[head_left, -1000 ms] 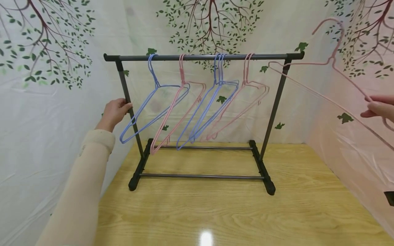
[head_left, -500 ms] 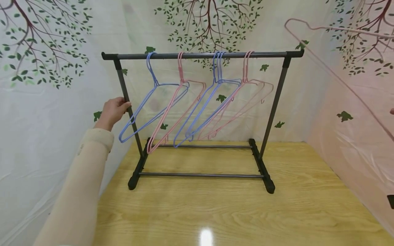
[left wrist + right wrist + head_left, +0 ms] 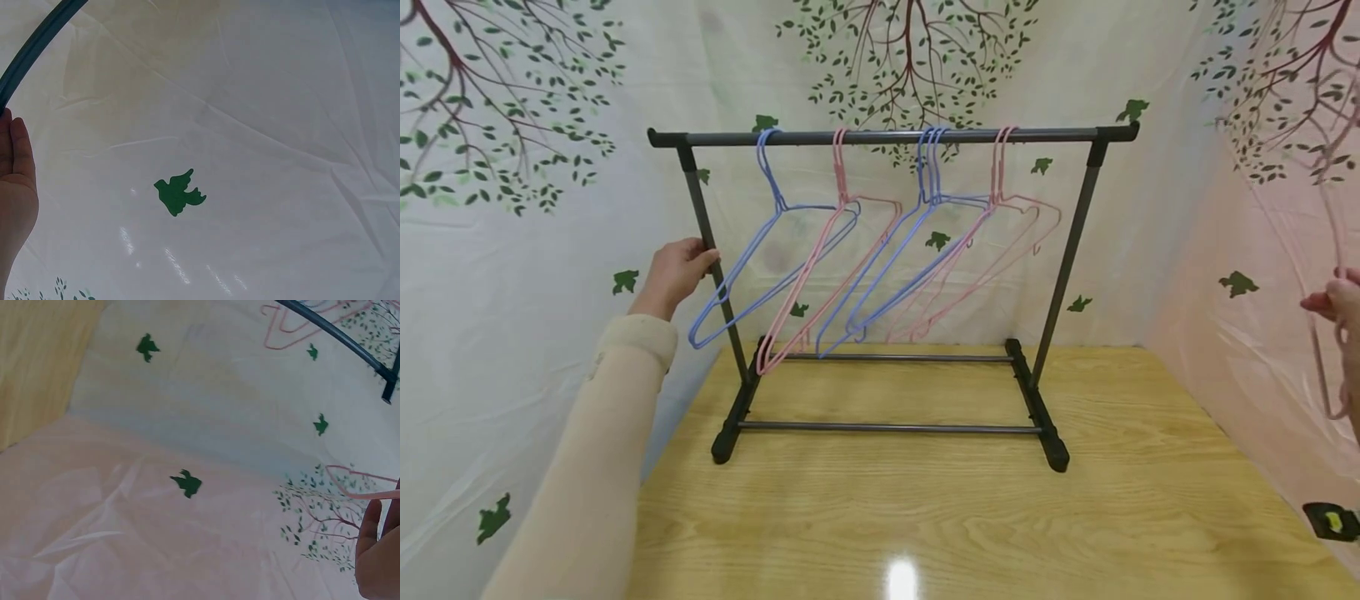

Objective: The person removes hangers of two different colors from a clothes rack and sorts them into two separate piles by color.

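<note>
My left hand [image 3: 673, 271] grips the left post [image 3: 700, 208] of a black garment rack, thumb in front. In the left wrist view only part of that hand [image 3: 15, 187] shows, against the post [image 3: 34, 47]. At the far right, my right hand [image 3: 1343, 304] holds a pink clothes hanger [image 3: 362, 496] between thumb and fingers, away from the rack; its outline is blurred in the head view. On the top bar [image 3: 880, 137] hang blue hangers [image 3: 777, 200] at left, pink hangers [image 3: 841, 179], more blue hangers [image 3: 935, 179], then pink hangers [image 3: 997, 175] rightmost.
The rack's feet [image 3: 1052, 442] stand on a wooden tabletop [image 3: 865, 517]. Pale sheets [image 3: 1120, 225] printed with trees and green birds enclose it at the back and sides. A small black object [image 3: 1330, 522] shows at the right edge.
The pink hanger in my right hand has swung right and turned, now seen nearly edge-on. Hangers on the bar sway slightly. My left hand stays on the post.
</note>
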Tool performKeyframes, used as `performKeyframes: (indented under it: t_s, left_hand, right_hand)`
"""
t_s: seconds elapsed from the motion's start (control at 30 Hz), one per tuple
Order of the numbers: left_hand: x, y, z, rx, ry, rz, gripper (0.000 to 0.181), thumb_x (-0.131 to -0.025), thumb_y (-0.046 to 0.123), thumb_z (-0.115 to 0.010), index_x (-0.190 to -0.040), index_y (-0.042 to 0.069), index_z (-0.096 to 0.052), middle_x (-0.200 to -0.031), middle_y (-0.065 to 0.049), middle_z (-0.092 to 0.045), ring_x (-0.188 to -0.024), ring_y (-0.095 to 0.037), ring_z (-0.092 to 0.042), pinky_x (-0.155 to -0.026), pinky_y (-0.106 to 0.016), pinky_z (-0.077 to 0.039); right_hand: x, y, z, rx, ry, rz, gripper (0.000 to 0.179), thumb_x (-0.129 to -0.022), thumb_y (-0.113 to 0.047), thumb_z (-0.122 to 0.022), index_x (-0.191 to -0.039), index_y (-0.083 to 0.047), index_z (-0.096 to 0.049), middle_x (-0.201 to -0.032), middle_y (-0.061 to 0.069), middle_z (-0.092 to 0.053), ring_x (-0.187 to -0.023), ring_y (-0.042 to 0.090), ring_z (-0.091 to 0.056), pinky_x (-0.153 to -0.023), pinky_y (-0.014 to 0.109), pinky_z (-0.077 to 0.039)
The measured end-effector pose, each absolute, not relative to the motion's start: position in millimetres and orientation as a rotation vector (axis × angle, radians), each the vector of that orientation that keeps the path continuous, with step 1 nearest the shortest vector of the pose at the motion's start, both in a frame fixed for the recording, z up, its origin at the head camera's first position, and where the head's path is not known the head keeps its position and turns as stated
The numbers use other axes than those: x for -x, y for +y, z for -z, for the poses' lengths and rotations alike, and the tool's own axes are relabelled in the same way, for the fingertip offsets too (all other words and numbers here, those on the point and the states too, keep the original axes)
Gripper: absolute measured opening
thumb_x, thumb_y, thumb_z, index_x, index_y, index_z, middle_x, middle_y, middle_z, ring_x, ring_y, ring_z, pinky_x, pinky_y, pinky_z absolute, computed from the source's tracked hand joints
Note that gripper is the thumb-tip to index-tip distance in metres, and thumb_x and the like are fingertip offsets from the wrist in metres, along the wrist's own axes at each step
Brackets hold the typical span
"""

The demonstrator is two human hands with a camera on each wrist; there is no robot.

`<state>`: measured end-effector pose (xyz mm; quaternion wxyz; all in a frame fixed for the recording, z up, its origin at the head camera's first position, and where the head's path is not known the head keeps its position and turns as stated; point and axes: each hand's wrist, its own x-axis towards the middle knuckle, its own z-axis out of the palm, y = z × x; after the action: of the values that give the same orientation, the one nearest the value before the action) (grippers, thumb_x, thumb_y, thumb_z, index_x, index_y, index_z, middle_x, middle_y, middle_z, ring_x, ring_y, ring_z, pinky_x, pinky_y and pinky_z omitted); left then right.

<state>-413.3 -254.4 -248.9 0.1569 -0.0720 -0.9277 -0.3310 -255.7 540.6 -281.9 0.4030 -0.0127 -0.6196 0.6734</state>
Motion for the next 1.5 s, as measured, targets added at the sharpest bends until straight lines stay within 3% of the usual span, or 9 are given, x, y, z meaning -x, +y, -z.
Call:
performKeyframes:
  t_s: [0.03,0.17,0.33,0.4,0.73,0.93,1.03,1.17,1.5]
  left_hand:
    - [414,-254,249,0.205,-2.656,0.950,0.047,-0.106,0.037,-0.045,-0.122,-0.005,-0.060,-0.113,-0.029,-0.063,-0.098,-0.037,-0.058,-0.077,-0.047,-0.045]
    - [415,-255,250,0.206,-2.656,0.941,0.047,-0.106,0.037,-0.045,-0.122,-0.005,-0.060,-0.112,-0.028,-0.063,-0.096,-0.036,-0.058,-0.075,-0.045,-0.045]
    - [415,-256,250,0.208,-2.644,0.936,0.048,-0.105,0.038,-0.045,-0.121,-0.005,-0.061,-0.110,-0.027,-0.063,-0.092,-0.034,-0.057,-0.073,-0.043,-0.045]
    - [414,-257,250,0.208,-2.641,0.926,0.048,-0.105,0.038,-0.045,-0.120,-0.005,-0.061,-0.108,-0.027,-0.064,-0.090,-0.033,-0.056,-0.072,-0.043,-0.044]
    - [414,-258,252,0.211,-2.628,0.921,0.046,-0.105,0.036,-0.046,-0.118,-0.005,-0.062,-0.106,-0.027,-0.064,-0.089,-0.033,-0.056,-0.071,-0.042,-0.044]
    - [418,-256,253,0.208,-2.639,0.931,0.047,-0.105,0.038,-0.045,-0.118,-0.004,-0.062,-0.106,-0.026,-0.064,-0.086,-0.030,-0.054,-0.070,-0.040,-0.043]
    - [418,-256,252,0.218,-2.629,0.921,0.045,-0.105,0.037,-0.046,-0.116,-0.004,-0.062,-0.104,-0.026,-0.064,-0.084,-0.029,-0.054,-0.069,-0.040,-0.043]
    - [417,-257,250,0.223,-2.621,0.916,0.045,-0.105,0.036,-0.046,-0.115,-0.004,-0.063,-0.103,-0.025,-0.064,-0.083,-0.028,-0.054,-0.069,-0.039,-0.043]
    - [414,-254,251,0.222,-2.610,0.921,0.041,-0.105,0.033,-0.048,-0.115,-0.004,-0.063,-0.103,-0.026,-0.066,-0.085,-0.029,-0.056,-0.068,-0.038,-0.044]
  right_hand:
    - [251,531,289,0.076,-1.514,-1.713,0.017,-0.098,-0.008,-0.060,-0.112,-0.013,-0.069,-0.071,-0.010,-0.070,-0.067,-0.002,-0.066,-0.094,0.009,-0.029]
    - [207,468,300,0.102,-1.514,-1.842,0.016,-0.096,-0.005,-0.063,-0.100,-0.013,-0.077,-0.072,-0.006,-0.072,-0.066,0.000,-0.067,-0.059,0.011,-0.044]
    - [200,462,348,0.328,-1.772,-1.861,0.009,-0.091,-0.019,-0.073,-0.096,-0.025,-0.078,-0.075,-0.010,-0.073,-0.067,-0.001,-0.068,-0.049,0.010,-0.047]
    - [202,460,368,0.385,-1.825,-1.902,0.006,-0.089,-0.021,-0.076,-0.092,-0.026,-0.079,-0.074,-0.010,-0.073,-0.067,0.001,-0.069,-0.063,0.009,-0.050]
    - [207,455,427,0.330,-1.781,-2.271,0.020,-0.098,-0.015,-0.065,-0.084,-0.022,-0.078,-0.079,-0.004,-0.074,-0.073,0.009,-0.072,-0.069,0.022,-0.057]
    - [208,467,447,0.544,-1.972,-2.141,0.031,-0.100,-0.016,-0.060,-0.075,-0.030,-0.073,-0.075,-0.007,-0.072,-0.070,0.006,-0.070,-0.064,0.021,-0.056]
    - [212,474,451,0.589,-2.279,-1.864,0.023,-0.102,-0.017,-0.055,-0.099,-0.009,-0.076,-0.077,-0.004,-0.073,-0.069,0.006,-0.068,-0.061,0.024,-0.056]
    - [219,482,451,0.529,-2.734,-1.356,0.055,-0.105,-0.027,-0.049,-0.130,0.022,-0.049,-0.088,0.008,-0.075,-0.072,0.008,-0.066,-0.064,0.031,-0.056]
    - [231,494,453,0.391,-3.033,-0.985,0.046,-0.101,-0.024,-0.051,-0.118,0.018,-0.059,-0.089,0.013,-0.073,-0.076,0.021,-0.068,-0.067,0.041,-0.054]
